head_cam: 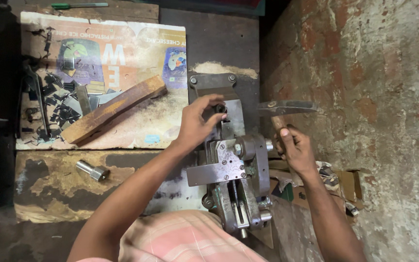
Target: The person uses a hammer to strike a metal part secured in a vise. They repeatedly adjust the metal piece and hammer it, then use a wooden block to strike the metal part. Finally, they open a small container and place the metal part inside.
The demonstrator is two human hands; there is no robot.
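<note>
Beside the brick wall (364, 73), a hammer (287, 107) is gripped by the right hand (294, 148); a small part is pinched on the metal press (233, 160) by the left hand (197, 121), best kept steady

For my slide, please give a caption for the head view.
Left hand on a metal press; right hand holds a hammer.

A grey steel press tool (233, 160) stands bolted on the desk (49, 184), built of plates, screws and a bolt head on its right side. The left hand (197, 123) rests on its upper block, fingertips at a small dark part (220, 109). A hammer (284, 109) with a dull metal head and wooden handle is raised just right of the tool, gripped in the right hand (294, 150).
</note>
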